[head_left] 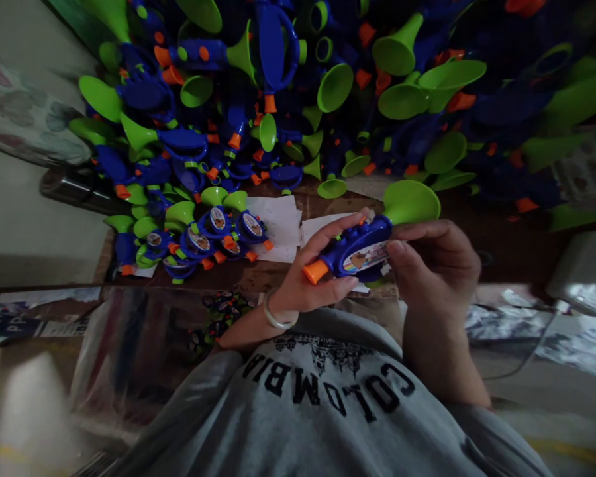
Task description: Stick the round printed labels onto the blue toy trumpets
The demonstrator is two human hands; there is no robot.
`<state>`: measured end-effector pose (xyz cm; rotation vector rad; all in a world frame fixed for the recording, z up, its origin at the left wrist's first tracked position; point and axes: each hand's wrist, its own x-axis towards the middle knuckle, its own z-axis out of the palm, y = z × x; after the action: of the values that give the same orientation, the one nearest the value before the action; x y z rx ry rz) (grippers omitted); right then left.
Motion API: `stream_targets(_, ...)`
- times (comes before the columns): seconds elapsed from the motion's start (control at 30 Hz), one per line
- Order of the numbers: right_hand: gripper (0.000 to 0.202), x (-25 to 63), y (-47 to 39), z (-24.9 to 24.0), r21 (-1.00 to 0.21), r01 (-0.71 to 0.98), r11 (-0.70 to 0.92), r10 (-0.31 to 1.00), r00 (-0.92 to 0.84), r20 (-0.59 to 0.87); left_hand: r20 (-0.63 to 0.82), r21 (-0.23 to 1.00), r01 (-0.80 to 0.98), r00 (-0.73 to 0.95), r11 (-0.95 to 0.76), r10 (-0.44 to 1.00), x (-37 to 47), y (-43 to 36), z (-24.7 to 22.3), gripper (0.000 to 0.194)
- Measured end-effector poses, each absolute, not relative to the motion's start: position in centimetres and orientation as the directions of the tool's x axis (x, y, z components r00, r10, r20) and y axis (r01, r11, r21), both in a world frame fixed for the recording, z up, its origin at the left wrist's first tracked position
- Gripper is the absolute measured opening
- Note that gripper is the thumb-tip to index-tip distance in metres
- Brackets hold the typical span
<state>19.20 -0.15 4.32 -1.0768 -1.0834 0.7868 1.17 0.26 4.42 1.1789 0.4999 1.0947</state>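
A blue toy trumpet (345,246) with a green bell and an orange mouthpiece is held in front of my chest. My left hand (314,268) grips it around the mouthpiece end, with the thumb below and a finger above. On its side, facing up, is an oval label (365,258) with a printed picture. My right hand (434,265) has its thumb and forefinger closed at the label's right end, near the bell; the tips appear to press or pinch there. The palm side of my left hand is partly hidden behind the toy.
Many toy trumpets (277,50) are heaped across the back of the table. Several labelled ones (197,240) lie at the left front, beside white paper sheets (273,222). A dark bottle (74,187) lies at the far left. A bag (144,351) stands below the table edge.
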Motion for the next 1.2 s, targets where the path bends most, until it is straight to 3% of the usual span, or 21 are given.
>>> stream_targets(0.9,0.021,18.89,-0.20,5.22,-0.951,0.037,0.308,0.911,0.275,0.306,0.223,0.914,-0.401,0.387,-0.054,0.895,1.61,0.04,5.02,0.061)
stream_targets(1.03,0.018,18.78,-0.39,5.03,-0.945,0.106,0.309,0.908,0.263,0.326,0.243,0.932,-0.343,0.343,-0.120,0.907,1.73,0.01,4.81,0.054)
stream_targets(1.2,0.014,18.42,-0.47,4.47,-0.824,0.348,0.447,0.808,0.238,0.538,0.344,0.916,-0.319,0.311,-0.243,0.886,1.77,-0.04,4.38,0.054)
